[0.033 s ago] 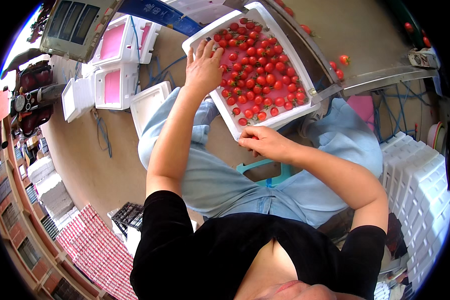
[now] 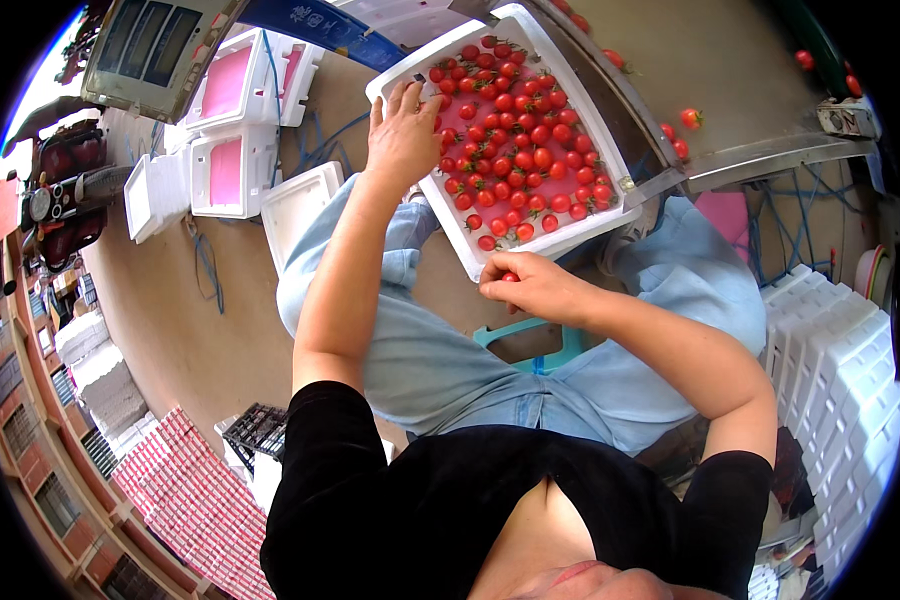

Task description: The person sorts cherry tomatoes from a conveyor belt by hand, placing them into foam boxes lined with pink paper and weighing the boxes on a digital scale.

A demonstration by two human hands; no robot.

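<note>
A white foam box (image 2: 458,230) with a pink lining holds several small red tomatoes (image 2: 523,160), some with green tops, in front of me. My left hand (image 2: 402,135) is at the box's upper left side beside the tomatoes, fingers apart and slightly bent; its thumb is mostly hidden. My right hand (image 2: 535,290) is just outside the box's near corner, fingers curled round a tomato (image 2: 510,278). A metal trough (image 2: 730,160) with a few loose tomatoes (image 2: 690,118) runs along the box's right.
Foam boxes with pink linings (image 2: 225,175) and lids (image 2: 150,200) sit at left, near blue straps and a motorbike (image 2: 65,200). A foam stack (image 2: 830,400) stands at right. A turquoise stool (image 2: 570,342) is under me; a black crate (image 2: 250,430) is lower left.
My left hand has shifted very slightly left along the box's side. A little more of the tomato in my right hand shows. Otherwise the view is much the same.
</note>
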